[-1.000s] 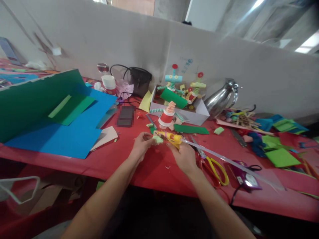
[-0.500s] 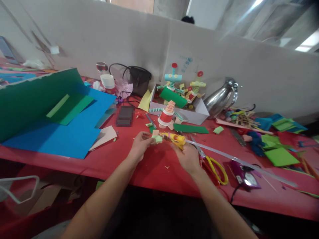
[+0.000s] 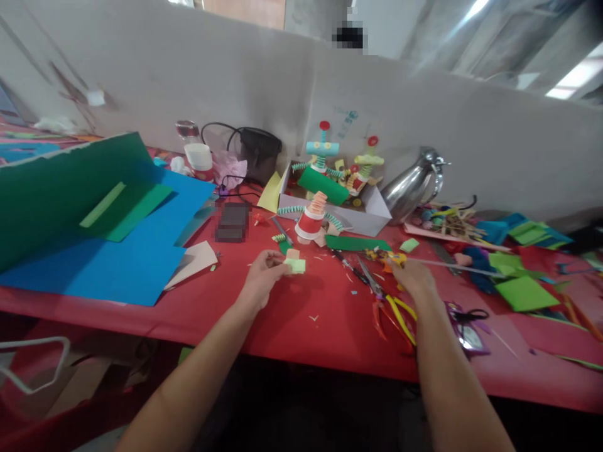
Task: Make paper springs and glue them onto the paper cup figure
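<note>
My left hand (image 3: 266, 273) pinches a small light-green paper piece (image 3: 296, 266) with a peach-coloured bit (image 3: 293, 254) at its upper edge, above the red tabletop. To the right, my right hand (image 3: 412, 274) is closed round a yellow glue gun (image 3: 387, 256); a long clear glue stick (image 3: 452, 266) trails from its back. Below the glue gun lie pliers with red handles (image 3: 378, 314) and scissors with yellow handles (image 3: 400, 317). Just beyond my hands stands a paper-cup figure (image 3: 311, 223) with folded green paper arms and a peach folded strip on top.
A white box (image 3: 372, 216) behind holds two more figures. A steel jug (image 3: 412, 182) leans against the wall beside it. Blue card (image 3: 117, 263) and green card cover the left. Coloured paper (image 3: 530, 293) and a purple-framed device (image 3: 468, 336) lie right.
My right hand has moved the glue gun to the right, away from the green paper piece. My left hand stays nearly in place, still pinching the piece.
</note>
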A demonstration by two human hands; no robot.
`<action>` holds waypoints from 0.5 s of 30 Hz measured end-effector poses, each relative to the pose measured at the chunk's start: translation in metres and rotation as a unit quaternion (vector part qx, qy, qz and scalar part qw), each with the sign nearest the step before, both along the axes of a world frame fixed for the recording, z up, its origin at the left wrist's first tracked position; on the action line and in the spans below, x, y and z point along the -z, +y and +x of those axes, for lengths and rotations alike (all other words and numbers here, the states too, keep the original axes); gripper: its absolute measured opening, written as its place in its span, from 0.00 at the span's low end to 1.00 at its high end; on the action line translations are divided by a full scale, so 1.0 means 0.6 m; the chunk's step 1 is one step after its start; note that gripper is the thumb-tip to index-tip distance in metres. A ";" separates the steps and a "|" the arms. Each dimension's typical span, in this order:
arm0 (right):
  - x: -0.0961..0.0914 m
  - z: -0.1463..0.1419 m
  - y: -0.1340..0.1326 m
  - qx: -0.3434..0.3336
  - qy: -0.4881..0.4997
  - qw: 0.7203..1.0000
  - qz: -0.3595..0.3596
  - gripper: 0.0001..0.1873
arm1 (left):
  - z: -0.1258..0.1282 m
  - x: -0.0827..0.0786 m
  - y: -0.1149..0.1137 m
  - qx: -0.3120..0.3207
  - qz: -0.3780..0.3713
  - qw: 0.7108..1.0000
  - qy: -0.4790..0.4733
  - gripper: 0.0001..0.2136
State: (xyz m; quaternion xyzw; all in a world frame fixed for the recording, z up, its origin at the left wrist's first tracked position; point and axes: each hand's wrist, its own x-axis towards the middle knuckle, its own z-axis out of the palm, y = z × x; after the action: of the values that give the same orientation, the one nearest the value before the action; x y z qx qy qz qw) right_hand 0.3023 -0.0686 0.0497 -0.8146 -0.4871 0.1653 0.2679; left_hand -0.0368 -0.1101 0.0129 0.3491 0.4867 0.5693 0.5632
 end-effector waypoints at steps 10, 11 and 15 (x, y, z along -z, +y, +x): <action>0.002 -0.275 -0.041 -0.402 0.369 0.836 0.056 0.15 | 0.008 -0.014 -0.008 0.027 0.019 0.999 0.027 0.17; 0.008 -0.285 -0.040 -0.399 0.383 0.831 0.056 0.14 | 0.009 -0.014 -0.009 0.028 0.016 0.999 0.026 0.17; 0.024 -0.278 -0.039 -0.422 0.356 0.828 0.102 0.18 | 0.010 -0.018 -0.010 0.045 0.004 0.999 0.028 0.17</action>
State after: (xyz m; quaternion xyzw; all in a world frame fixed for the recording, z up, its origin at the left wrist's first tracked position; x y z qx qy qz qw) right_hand 0.1355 -0.0919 0.0352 -0.3828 -0.6684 0.4902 0.4080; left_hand -0.0305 -0.1164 0.0239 0.3883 0.4839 0.5351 0.5733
